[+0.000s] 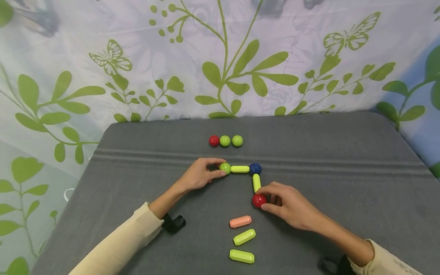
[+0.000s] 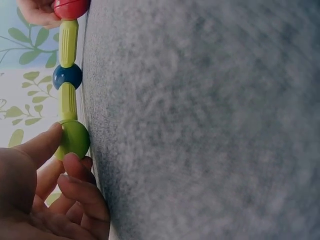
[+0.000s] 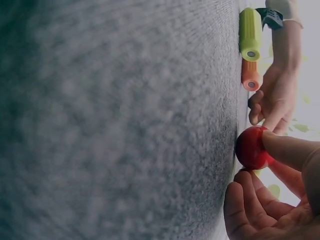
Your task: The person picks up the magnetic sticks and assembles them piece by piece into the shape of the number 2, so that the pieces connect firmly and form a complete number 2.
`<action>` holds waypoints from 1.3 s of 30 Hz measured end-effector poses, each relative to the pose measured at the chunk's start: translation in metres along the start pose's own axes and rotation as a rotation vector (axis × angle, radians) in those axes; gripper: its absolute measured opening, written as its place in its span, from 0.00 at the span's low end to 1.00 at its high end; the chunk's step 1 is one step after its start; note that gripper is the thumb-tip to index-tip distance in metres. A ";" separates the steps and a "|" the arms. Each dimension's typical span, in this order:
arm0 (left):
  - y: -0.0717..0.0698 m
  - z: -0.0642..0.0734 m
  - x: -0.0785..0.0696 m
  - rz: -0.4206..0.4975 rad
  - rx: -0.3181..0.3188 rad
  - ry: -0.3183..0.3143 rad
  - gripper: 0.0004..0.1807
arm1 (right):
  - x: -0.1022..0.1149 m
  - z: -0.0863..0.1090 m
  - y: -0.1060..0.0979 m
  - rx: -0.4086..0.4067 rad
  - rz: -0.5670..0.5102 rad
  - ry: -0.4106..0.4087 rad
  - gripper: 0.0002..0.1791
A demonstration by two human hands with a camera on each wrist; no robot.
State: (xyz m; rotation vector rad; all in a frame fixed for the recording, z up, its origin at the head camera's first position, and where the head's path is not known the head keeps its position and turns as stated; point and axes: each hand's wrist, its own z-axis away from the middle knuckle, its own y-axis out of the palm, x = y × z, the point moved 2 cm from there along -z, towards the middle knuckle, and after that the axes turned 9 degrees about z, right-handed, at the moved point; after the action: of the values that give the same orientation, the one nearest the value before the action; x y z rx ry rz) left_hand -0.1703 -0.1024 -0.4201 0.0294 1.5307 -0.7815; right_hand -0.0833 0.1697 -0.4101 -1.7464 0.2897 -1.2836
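Note:
On the grey cloth lies an L-shaped chain of balls and rods. My left hand [image 1: 200, 173] pinches the green ball [image 1: 225, 168] at its left end. From there a yellow-green rod [image 1: 240, 169] runs to the blue ball [image 1: 255, 169] at the corner. A second yellow-green rod [image 1: 256, 183] leads from the blue ball towards the red ball [image 1: 259, 201]. Thumb and fingers of my right hand [image 1: 292, 206] pinch that red ball, also seen in the right wrist view as a glossy red ball [image 3: 251, 147]. The left wrist view shows the rods joined to the blue ball [image 2: 67, 76].
Behind the chain sit a loose red ball [image 1: 214, 141] and two green balls [image 1: 225, 141]. Nearer the front lie an orange rod [image 1: 240, 222] and two yellow-green rods [image 1: 244, 237]. A patterned curtain [image 1: 240, 57] hangs behind the grey table [image 1: 326, 141].

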 end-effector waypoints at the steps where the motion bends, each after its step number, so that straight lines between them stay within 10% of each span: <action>1: 0.000 0.001 -0.001 -0.012 -0.004 -0.008 0.24 | 0.000 0.000 0.000 0.003 0.001 0.001 0.15; 12: 0.005 0.030 -0.020 -0.061 -0.108 0.044 0.24 | 0.000 0.002 -0.002 0.003 0.006 0.000 0.15; 23: 0.045 0.055 -0.042 -0.107 0.282 0.017 0.19 | 0.000 0.001 -0.002 0.014 -0.002 0.004 0.15; 39: 0.063 0.063 -0.044 -0.267 0.332 0.046 0.10 | -0.001 0.000 -0.001 0.010 -0.006 0.011 0.15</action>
State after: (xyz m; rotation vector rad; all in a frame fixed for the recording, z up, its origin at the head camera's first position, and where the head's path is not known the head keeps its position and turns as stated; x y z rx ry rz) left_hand -0.0794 -0.0653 -0.4037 0.0904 1.4498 -1.2500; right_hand -0.0835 0.1709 -0.4102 -1.7337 0.2838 -1.2968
